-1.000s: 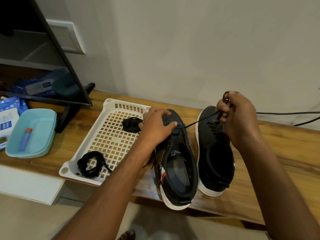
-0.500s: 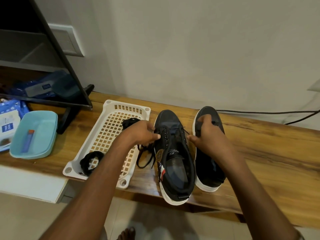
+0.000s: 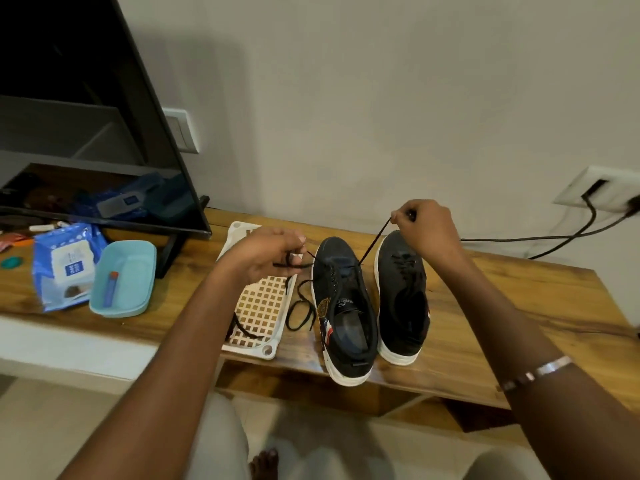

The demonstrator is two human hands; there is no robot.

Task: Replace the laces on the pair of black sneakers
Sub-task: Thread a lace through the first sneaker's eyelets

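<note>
Two black sneakers with white soles stand side by side on the wooden bench: the left sneaker [image 3: 343,306] and the right sneaker [image 3: 403,292]. A black lace [image 3: 372,244] runs through the left sneaker's front eyelets. My right hand [image 3: 424,225] pinches one end, pulled taut up and to the right above the right sneaker's toe. My left hand [image 3: 268,256] grips the other end left of the sneaker, and its slack loops [image 3: 301,306] down onto the bench. Another black lace [image 3: 242,329] lies in the white tray.
The white lattice tray [image 3: 263,342] sits left of the sneakers, partly under my left arm. Further left are a teal dish [image 3: 138,275] holding a small tube, a blue wipes pack [image 3: 65,265] and a TV [image 3: 86,133]. Black cables [image 3: 540,239] run along the wall at right.
Both hands have risen from the left sneaker's eyelets and moved apart, drawing the lace ends out to either side. The camera view has pulled back and tilted up.
</note>
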